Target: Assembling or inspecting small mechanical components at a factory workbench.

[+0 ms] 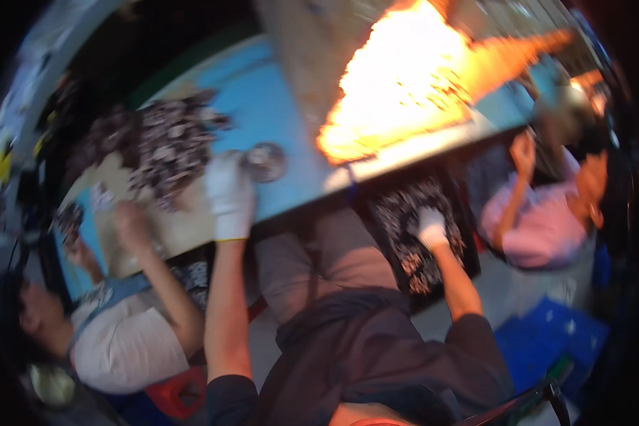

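Observation:
My left hand point(231, 195), in a white glove with a bare forearm, reaches over the blue tabletop point(295, 170). Beside its fingers is a small round greyish thing point(265, 162); whether they touch it is blurred. A heap of small dark brownish pieces point(167, 145) lies just left of that hand, partly on a tan sheet point(181, 227). Down to the right, my right hand point(431, 227), also white-gloved, is in a black crate point(463, 213) among many small greyish pieces point(405, 245). Motion smears the fingers of both hands.
A glaring white-orange patch point(405, 85) covers the table's far right; I cannot tell whether it is fire or light. One person point(131, 341) works close on my left, another in pink point(536, 220) sits at right. Blue sheet-like things point(550, 341) and a red stool-like object point(177, 394) stand low.

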`<state>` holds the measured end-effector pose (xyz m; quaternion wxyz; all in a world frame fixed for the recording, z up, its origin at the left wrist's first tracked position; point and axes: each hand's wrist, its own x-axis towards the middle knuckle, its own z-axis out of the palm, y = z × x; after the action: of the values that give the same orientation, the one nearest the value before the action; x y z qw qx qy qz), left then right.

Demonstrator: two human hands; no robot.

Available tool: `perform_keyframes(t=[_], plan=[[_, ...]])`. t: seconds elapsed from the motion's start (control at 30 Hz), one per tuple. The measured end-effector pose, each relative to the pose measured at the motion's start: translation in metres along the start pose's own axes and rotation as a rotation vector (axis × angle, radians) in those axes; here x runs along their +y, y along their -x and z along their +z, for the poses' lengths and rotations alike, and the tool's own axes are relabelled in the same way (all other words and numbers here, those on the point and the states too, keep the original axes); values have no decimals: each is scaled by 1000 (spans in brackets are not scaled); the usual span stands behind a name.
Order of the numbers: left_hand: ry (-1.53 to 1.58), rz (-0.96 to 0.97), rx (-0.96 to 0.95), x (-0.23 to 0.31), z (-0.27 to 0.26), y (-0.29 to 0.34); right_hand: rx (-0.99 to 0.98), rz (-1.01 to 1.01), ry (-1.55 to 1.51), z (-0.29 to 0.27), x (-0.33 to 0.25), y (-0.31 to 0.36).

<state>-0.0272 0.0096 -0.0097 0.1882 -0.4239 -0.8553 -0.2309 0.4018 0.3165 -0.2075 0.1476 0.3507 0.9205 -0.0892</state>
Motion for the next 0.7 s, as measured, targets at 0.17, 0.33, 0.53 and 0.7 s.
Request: perform_keyframes(t=[0.17, 0.33, 0.53, 0.7], plan=[[108, -70, 23, -1, 3, 2, -105, -218, 91, 0, -14, 12], [104, -68, 99, 10, -7, 0, 158, 86, -503, -32, -18, 21], [143, -98, 70, 5, -6, 4, -161, -224, -1087, -234, -200, 38], [154, -99, 75, 0, -7, 5, 135, -452, -829, -289, -310, -4]])
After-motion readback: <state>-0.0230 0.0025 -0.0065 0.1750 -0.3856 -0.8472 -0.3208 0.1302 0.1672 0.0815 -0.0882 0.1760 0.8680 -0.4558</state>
